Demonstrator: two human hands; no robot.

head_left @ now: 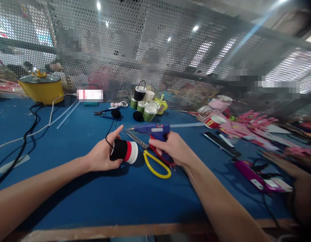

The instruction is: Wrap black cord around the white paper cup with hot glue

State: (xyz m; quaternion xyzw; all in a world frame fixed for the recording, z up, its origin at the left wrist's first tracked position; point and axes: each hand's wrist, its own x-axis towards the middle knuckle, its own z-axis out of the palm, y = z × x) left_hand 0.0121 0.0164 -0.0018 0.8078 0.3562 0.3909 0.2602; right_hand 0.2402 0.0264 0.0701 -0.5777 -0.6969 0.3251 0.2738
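Observation:
My left hand (pixel 105 151) is wrapped round a small cup (pixel 123 151), tipped on its side, with a black body, a red band and a white rim. A thin black cord (pixel 109 134) loops up from it. In my right hand (pixel 177 148) is a blue hot glue gun (pixel 152 130), its metal nozzle pointing left above the cup, apart from it. Under the gun lie scissors (pixel 156 164) with yellow handles. Beyond my left hand, pliers (pixel 102 114) and a black pompom-like ball (pixel 116 114) rest on the blue tabletop (pixel 94 198).
Several small green, black and white cups (pixel 149 112) stand at the back. A yellow electric pot (pixel 41 88) with cables is far left. On the right are a phone (pixel 222 144), a purple power strip (pixel 258 176), pink craft pieces (pixel 256 117) and another person's hand (pixel 283 164).

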